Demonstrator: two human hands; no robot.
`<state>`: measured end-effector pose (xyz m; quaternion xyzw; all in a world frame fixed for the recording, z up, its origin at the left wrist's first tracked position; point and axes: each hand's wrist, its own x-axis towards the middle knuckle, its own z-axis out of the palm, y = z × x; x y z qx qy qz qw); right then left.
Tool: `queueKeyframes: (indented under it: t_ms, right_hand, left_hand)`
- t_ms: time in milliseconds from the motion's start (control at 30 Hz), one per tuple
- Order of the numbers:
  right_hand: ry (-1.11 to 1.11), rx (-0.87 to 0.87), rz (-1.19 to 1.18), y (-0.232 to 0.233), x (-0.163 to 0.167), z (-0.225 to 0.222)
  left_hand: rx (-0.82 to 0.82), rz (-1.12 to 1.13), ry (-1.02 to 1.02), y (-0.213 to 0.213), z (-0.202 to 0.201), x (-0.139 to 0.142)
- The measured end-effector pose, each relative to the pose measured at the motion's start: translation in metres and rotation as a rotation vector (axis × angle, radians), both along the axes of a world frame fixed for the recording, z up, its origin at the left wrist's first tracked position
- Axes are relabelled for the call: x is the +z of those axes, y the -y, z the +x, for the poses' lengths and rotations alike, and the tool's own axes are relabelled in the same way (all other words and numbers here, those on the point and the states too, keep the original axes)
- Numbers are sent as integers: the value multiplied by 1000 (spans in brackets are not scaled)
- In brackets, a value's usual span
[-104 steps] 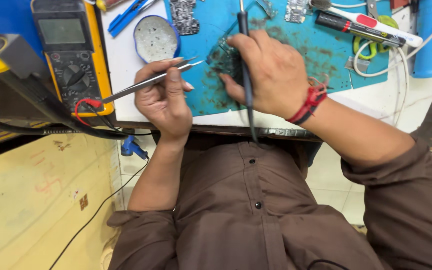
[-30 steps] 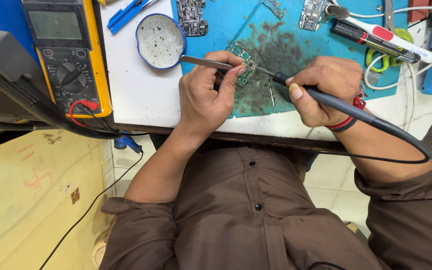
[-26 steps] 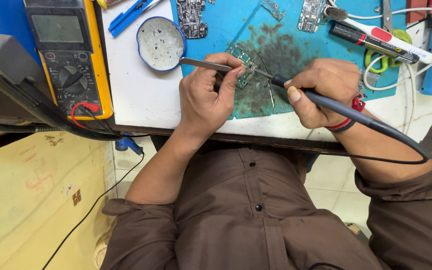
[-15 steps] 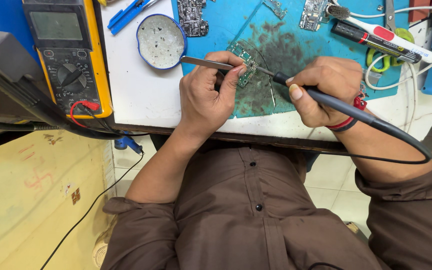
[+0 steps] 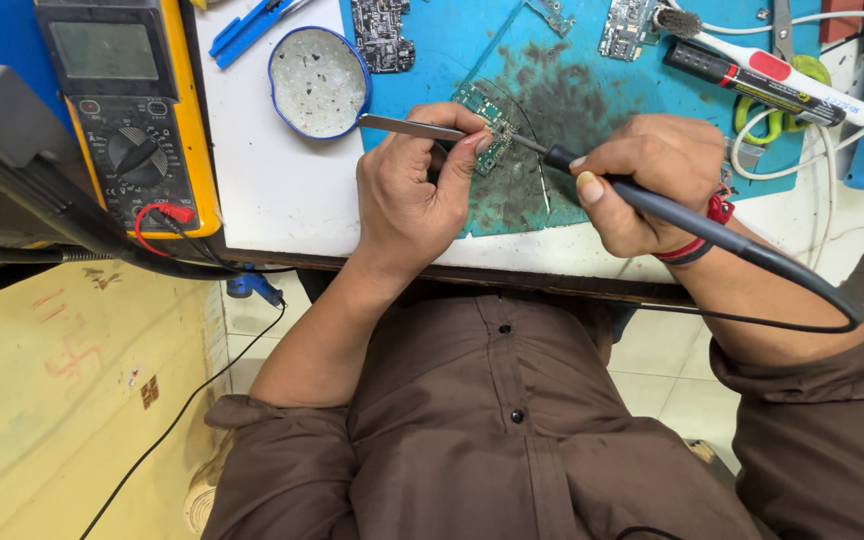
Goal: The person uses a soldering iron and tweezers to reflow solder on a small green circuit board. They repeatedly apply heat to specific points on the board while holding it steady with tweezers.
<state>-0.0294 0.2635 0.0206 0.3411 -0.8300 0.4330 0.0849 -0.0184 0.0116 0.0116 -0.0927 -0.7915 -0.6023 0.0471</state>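
My left hand (image 5: 414, 190) grips metal tweezers (image 5: 404, 126), whose tips rest on a small green circuit board (image 5: 485, 112) lying on the stained teal mat (image 5: 572, 70). My right hand (image 5: 645, 178) holds a black soldering iron (image 5: 672, 212) like a pen. Its tip touches the same board from the right, close to the tweezer tips. The iron's black cable runs off over my right forearm.
A yellow multimeter (image 5: 137, 110) with red and black leads stands at the left. A round blue-rimmed tin (image 5: 318, 82) sits beside the mat. Other circuit boards (image 5: 382, 30), a white-and-red marker (image 5: 772, 72), a black pen, scissors and blue tweezers (image 5: 252, 25) lie at the back.
Seconds ago my right hand covered the board with the iron upright. It has since swung right, bringing the tip to the board, and the tweezers moved onto it. In the last second both hands held steady.
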Motion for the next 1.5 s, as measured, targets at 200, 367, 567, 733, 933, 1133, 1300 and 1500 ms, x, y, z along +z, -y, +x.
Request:
queueKeyframes:
  t_ms: [200,367,567,733,933,1133,1300,1500]
  right_hand:
    - [-12,4,6,0,-1,0]
    - [-4,-60,-19,-1,-3,3]
    - [-7,-32,-11,-2,-3,2]
    - [-8,-31,-7,-1,-2,1]
    - [-1,-35,-1,0,-1,1]
    - [-5,-37,-8,0,-1,2]
    - [-14,-48,-45,-1,-2,1]
    - [-4,-27,-17,0,-3,1]
  left_hand:
    - [12,-9,8,-1,1,0]
    - [5,-4,5,-1,1,-1]
    - [1,9,-22,-1,0,-1]
    - [7,-10,10,0,1,0]
    - [8,-4,-2,-1,1,0]
    - [2,6,-5,-1,0,0]
    - [7,-3,5,-1,1,0]
    - [6,-2,-3,-1,-1,0]
